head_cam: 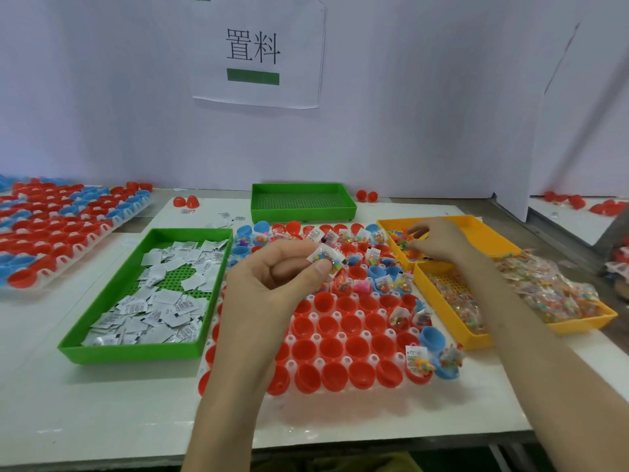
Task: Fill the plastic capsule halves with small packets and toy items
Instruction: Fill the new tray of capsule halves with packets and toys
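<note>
A clear holder tray [340, 338] in front of me carries rows of red and blue capsule halves; the far rows and right column hold packets and toys, the near red halves [332, 349] are bare. My left hand [272, 284] hovers over the tray and pinches a small clear packet of coloured bits [325, 257] between thumb and fingers. My right hand [439, 240] reaches into the far yellow tray [476, 229], fingers curled down among small coloured toy items [403, 241]; what it grips is hidden.
A green tray [102, 349] of white paper packets lies at left. A second green tray [303, 202] sits at the back. A nearer yellow tray [578, 321] holds clear candy packets. Another capsule tray [58, 229] lies far left. A white partition stands behind.
</note>
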The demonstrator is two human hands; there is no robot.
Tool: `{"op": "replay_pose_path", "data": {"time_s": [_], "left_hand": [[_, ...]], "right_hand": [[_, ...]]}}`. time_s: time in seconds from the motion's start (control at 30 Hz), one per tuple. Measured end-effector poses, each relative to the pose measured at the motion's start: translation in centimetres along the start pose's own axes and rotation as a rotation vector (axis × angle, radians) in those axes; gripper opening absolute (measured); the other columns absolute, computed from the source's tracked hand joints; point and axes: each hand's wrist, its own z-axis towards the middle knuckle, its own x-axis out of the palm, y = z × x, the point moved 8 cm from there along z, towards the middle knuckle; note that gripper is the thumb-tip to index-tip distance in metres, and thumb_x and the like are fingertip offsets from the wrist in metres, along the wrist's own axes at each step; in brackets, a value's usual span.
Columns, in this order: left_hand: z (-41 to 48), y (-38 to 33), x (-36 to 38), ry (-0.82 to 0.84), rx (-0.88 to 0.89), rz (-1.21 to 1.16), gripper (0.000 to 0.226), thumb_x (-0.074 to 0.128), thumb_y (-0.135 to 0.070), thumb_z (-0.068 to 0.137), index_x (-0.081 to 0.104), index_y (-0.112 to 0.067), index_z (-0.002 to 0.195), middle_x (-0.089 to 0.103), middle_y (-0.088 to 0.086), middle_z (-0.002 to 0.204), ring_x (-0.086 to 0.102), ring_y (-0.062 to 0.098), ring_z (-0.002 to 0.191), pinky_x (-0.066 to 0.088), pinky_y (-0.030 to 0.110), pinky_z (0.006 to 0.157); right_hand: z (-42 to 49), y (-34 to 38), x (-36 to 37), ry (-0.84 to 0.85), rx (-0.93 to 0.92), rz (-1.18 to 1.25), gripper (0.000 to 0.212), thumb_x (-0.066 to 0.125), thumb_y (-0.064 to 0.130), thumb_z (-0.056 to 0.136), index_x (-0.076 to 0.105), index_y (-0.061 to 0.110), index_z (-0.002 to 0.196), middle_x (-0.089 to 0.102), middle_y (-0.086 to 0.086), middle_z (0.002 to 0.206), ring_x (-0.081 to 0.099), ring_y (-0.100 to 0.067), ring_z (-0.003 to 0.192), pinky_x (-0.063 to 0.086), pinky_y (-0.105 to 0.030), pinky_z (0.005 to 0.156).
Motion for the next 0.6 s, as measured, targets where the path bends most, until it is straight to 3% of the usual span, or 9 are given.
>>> {"op": "replay_pose_path", "data": {"time_s": [0.07,0.2,0.3,0.47,0.6], "left_hand": [[0.1,0.1,-0.1,-0.009,-0.007,0.001,0.025,0.079,-0.02,0.068,0.076,-0.013,0.093,0.078,0.003,0.079,0.074,0.01,0.073,0.053,0.012,0.067],[0.2,0.2,-0.3,-0.013,-0.007,-0.001,0.027,0.08,-0.022,0.065,0.076,-0.013,0.091,0.078,0.004,0.079,0.074,0.01,0.075,0.053,0.013,0.068],[0.2,0.3,-0.6,-0.02,-0.008,0.011,0.029,0.08,-0.023,0.065,0.077,-0.013,0.092,0.078,0.004,0.08,0.074,0.011,0.076,0.054,0.014,0.068],[0.1,0.0,0.0,0.005,0.009,-0.005,0.014,0.08,-0.017,0.068,0.077,-0.018,0.082,0.076,-0.001,0.073,0.072,0.005,0.07,0.052,0.011,0.065],[0.1,0.0,0.4,0.013,0.016,0.002,0.015,0.08,-0.024,0.066,0.079,-0.021,0.08,0.075,-0.001,0.075,0.07,0.007,0.072,0.051,0.011,0.065]], "right_hand": [[0.7,0.5,1.0,0.048,-0.027,-0.081,0.02,0.072,0.025,0.09,0.073,0.021,0.11,0.069,-0.001,0.117,0.061,-0.021,0.107,0.05,-0.049,0.095],[1.1,0.3,0.3,-0.043,-0.024,-0.093,0.007,0.071,0.02,0.09,0.077,0.022,0.092,0.074,-0.002,0.106,0.063,-0.02,0.101,0.05,-0.049,0.094],[0.9,0.0,-1.0,-0.138,-0.026,-0.027,0.012,0.07,0.022,0.092,0.079,0.016,0.094,0.075,-0.005,0.101,0.064,-0.018,0.089,0.054,-0.039,0.083],[0.2,0.6,-3.7,-0.153,-0.049,0.067,0.013,0.068,0.013,0.092,0.079,0.007,0.095,0.076,-0.012,0.099,0.061,-0.017,0.082,0.044,-0.029,0.072],[-3.7,4.8,-7.1,-0.179,-0.14,0.441,0.006,0.072,0.014,0.09,0.077,0.014,0.093,0.076,-0.006,0.089,0.067,-0.01,0.071,0.045,-0.02,0.065]]}}
